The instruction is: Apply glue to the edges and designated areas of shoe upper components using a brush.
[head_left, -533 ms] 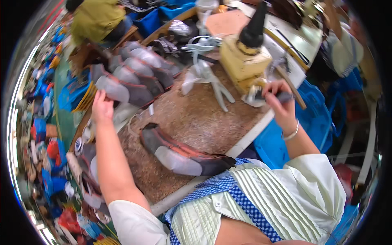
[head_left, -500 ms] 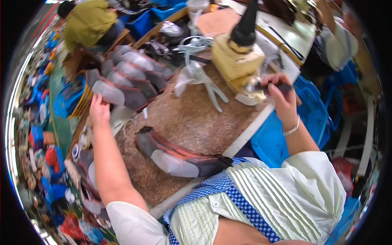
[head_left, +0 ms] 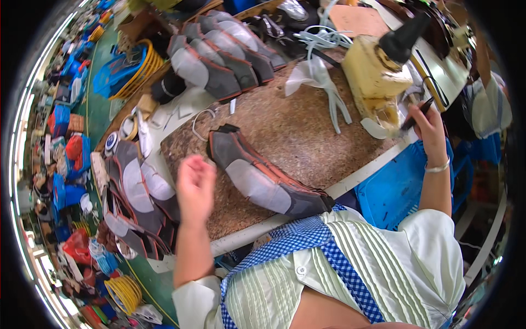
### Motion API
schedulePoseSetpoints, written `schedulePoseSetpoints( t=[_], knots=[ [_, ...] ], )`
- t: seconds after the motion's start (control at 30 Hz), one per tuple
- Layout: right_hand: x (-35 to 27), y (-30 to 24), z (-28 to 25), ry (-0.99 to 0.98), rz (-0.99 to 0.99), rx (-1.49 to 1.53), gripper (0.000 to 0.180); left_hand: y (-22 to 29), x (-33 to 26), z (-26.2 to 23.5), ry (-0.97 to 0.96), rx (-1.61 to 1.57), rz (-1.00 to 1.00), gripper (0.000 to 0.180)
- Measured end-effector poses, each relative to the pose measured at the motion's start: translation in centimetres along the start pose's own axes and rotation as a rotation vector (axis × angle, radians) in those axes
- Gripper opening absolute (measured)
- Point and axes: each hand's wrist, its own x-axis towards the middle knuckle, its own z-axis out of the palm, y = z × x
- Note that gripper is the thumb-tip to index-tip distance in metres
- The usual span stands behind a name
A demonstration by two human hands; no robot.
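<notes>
A dark-handled brush (head_left: 417, 114) is gripped in my right hand (head_left: 431, 131). Its tip is at the opening low on a cream glue bottle (head_left: 378, 74) with a black cone top. My left hand (head_left: 196, 183), smeared by motion, hovers just left of a grey shoe upper (head_left: 257, 183) with pale patches and orange edging. This upper lies across the brown work board (head_left: 263, 134), its near end against my apron. Similar uppers (head_left: 219, 52) overlap in a row at the far left of the board. More uppers (head_left: 139, 189) are stacked left of my left forearm.
White strips (head_left: 323, 82) lie beside the bottle. A blue basket (head_left: 392, 186) sits below the board's right edge. Tape rolls (head_left: 129, 127) lie along the left edge. Another person's sleeve (head_left: 490, 104) shows at the far right.
My left hand has come back from the far row of uppers toward the near upper. My right hand stays by the bottle with the brush. The whole view has shifted.
</notes>
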Motion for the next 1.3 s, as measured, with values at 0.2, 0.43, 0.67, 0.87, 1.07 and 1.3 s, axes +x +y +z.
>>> schedulePoseSetpoints(
  t=[0.2, 0.43, 0.67, 0.87, 1.07, 1.3],
  knots=[
    [-3.7, -7.4, 18.0, -0.698, -0.315, 0.28, 0.015, 0.8, -6.1, 4.5, 0.121, -0.432, -0.3, 0.045],
    [-0.9, -8.4, 29.3, -0.612, -0.696, -0.206, 0.037, 0.2, -6.2, 5.8, 0.118, -0.61, -0.337, 0.053],
    [-3.6, -6.4, 22.3, -1.012, -0.293, 0.215, 0.025, -0.9, -6.3, 5.0, 0.066, -0.573, -0.427, 0.043],
    [-6.4, -3.8, 15.3, -1.135, -0.603, -0.065, 0.018, -0.6, -6.1, 5.8, 0.129, -0.583, -0.286, 0.037],
    [-7.6, -1.9, 14.5, -0.893, -0.758, 0.177, 0.018, 0.0, -5.8, 6.1, 0.131, -0.625, -0.259, 0.04],
    [-6.5, -3.0, 15.5, -0.862, -0.58, 0.15, 0.015, 0.0, -5.6, 5.6, 0.079, -0.672, -0.341, 0.037]
  ],
)
